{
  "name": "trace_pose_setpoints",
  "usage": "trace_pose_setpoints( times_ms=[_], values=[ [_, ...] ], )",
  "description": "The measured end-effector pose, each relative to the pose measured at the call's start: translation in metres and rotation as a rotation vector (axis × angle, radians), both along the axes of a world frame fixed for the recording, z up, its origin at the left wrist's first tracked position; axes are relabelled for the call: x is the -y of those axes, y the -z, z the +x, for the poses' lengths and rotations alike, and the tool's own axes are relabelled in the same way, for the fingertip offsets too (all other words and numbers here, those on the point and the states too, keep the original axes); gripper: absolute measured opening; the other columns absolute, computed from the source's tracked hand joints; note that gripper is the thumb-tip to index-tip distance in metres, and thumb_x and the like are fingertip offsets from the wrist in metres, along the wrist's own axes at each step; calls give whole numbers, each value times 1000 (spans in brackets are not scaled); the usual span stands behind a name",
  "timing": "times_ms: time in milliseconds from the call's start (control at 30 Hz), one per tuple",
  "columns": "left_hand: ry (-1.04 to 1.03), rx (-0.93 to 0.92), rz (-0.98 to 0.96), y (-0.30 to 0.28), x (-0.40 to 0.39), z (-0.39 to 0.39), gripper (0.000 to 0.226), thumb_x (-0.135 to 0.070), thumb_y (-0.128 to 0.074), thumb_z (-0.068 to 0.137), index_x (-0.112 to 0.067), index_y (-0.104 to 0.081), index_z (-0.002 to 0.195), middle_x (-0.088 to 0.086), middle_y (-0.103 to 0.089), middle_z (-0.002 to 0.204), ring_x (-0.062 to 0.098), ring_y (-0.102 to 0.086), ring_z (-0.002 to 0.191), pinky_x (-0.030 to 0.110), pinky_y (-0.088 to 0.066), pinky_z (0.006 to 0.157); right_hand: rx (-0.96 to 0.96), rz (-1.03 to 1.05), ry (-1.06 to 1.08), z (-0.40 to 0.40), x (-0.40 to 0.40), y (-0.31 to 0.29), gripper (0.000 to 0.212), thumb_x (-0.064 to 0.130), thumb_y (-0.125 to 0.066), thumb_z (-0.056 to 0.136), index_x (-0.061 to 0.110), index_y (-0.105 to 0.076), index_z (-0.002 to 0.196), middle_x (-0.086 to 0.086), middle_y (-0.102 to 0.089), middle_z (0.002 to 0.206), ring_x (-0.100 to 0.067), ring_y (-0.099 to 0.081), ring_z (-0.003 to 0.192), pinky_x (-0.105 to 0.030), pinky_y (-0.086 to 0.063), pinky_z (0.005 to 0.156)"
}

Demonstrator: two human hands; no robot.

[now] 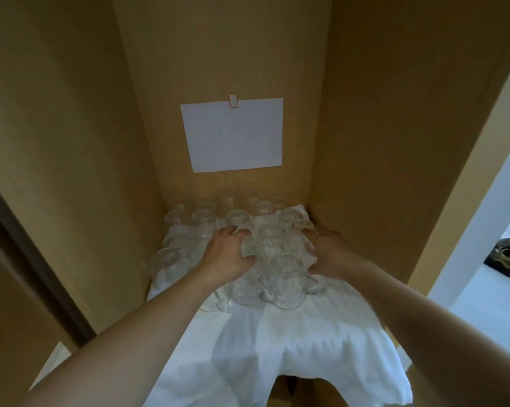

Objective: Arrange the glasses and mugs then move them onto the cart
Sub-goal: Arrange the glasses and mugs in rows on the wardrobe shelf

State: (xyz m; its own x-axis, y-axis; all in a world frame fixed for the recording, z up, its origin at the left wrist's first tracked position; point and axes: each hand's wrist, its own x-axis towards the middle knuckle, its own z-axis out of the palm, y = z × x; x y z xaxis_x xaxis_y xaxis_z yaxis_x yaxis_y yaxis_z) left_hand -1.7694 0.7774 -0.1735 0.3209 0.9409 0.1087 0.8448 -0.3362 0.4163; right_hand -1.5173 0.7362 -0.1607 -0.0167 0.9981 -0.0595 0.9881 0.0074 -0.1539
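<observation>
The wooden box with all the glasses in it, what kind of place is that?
Probably a storage cupboard or closet shelf. Tall plain wooden walls close it in, clear glasses and mugs stand on a white cloth, and a white paper note is stuck on the back wall.

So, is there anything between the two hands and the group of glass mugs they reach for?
Nothing visible. The left hand and the right hand already touch the glass mugs from both sides on the white cloth. The cart is not in view.
</observation>
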Motion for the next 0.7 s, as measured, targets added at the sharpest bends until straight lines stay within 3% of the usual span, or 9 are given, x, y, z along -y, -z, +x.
trace_pose_setpoints(
  times_ms=[267,433,700],
  values=[
    [25,32,33,-17,10,-43,75,-48,-70,83,-25,-45,150,10,-42,155,32,-36,144,43,-36,116,12,146,-35,-63,17,-18,98,44,-80,76,28,-26,156,-7,-32,159,-34,-32,143,-49,-43,108],
    [-5,47,33,-19,7,-64,77,-51,-68,80,-24,-47,149,9,-47,151,32,-43,138,45,-41,111,0,165,-43,-100,13,-25,93,44,-79,80,26,-28,156,-7,-36,158,-34,-34,143,-49,-35,114],
    [-142,84,-40,-18,-34,-79,74,-53,-66,76,-20,-55,142,9,-54,142,35,-48,132,45,-47,105,-63,144,-101,-123,-36,-26,84,48,-79,74,26,-44,147,-4,-52,141,-30,-48,132,-47,-47,103]
  ],
)
